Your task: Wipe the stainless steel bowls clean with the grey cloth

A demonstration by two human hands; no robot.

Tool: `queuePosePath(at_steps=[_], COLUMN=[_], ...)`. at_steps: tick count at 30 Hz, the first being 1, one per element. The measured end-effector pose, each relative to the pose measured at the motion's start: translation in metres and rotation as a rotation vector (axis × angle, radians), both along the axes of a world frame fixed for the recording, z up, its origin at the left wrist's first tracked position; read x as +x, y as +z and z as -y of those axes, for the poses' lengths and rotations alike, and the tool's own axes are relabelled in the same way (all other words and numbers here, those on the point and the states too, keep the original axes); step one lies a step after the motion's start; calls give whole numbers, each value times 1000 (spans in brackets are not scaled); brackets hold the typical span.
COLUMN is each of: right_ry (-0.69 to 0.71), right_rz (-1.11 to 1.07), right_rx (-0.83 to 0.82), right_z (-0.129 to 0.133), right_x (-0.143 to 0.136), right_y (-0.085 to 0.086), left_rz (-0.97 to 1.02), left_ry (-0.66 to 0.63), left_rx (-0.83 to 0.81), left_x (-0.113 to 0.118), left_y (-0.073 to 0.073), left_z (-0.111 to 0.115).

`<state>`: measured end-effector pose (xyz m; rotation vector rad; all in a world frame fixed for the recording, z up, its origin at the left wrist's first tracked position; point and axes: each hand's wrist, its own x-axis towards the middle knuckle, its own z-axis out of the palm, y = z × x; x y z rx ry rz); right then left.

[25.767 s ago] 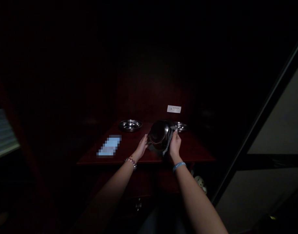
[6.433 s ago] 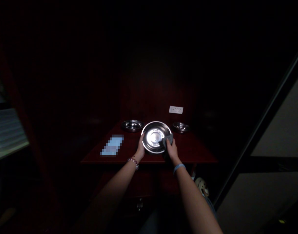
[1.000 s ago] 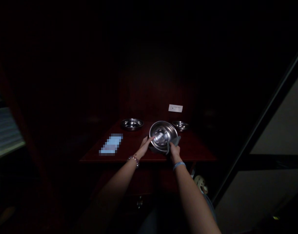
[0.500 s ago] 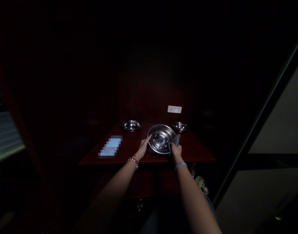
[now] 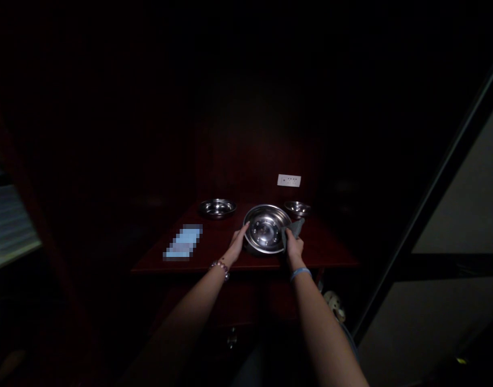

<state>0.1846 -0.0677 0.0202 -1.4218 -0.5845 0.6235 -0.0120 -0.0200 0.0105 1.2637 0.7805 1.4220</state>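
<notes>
Tilted toward me above the dark red table is a shiny steel bowl (image 5: 265, 230). My left hand (image 5: 237, 244) grips its left rim, thumb on the inner edge and the other fingers hidden behind. At the right rim, my right hand (image 5: 294, 246) is closed on a grey cloth (image 5: 296, 229), which is pressed against the bowl's edge. A second steel bowl (image 5: 218, 208) sits at the back left of the table. Behind my right hand, a smaller steel bowl (image 5: 297, 208) rests at the back right.
A blurred-out pale blue flat object (image 5: 184, 242) lies left on the table (image 5: 214, 259). A white socket plate (image 5: 288, 180) is on the back wall. Below the tabletop are a drawer handle (image 5: 231, 338) and a pale shoe-like object with holes (image 5: 334, 305).
My right hand and the cloth have shifted slightly right, from the bowl's inner wall toward its rim. The bowl has tipped a little; my left hand keeps its place.
</notes>
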Motion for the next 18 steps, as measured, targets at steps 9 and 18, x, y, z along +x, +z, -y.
queuePosePath(at_steps=[9, 18], right_ry=[123, 35], right_rz=[-200, -327], right_rx=[215, 335], right_z=[3, -9], right_x=[-9, -11], right_y=[8, 4], left_rz=[114, 127], left_ry=[40, 33], left_rx=[-28, -13], left_x=[3, 3], left_y=[-12, -13], left_z=[-17, -19])
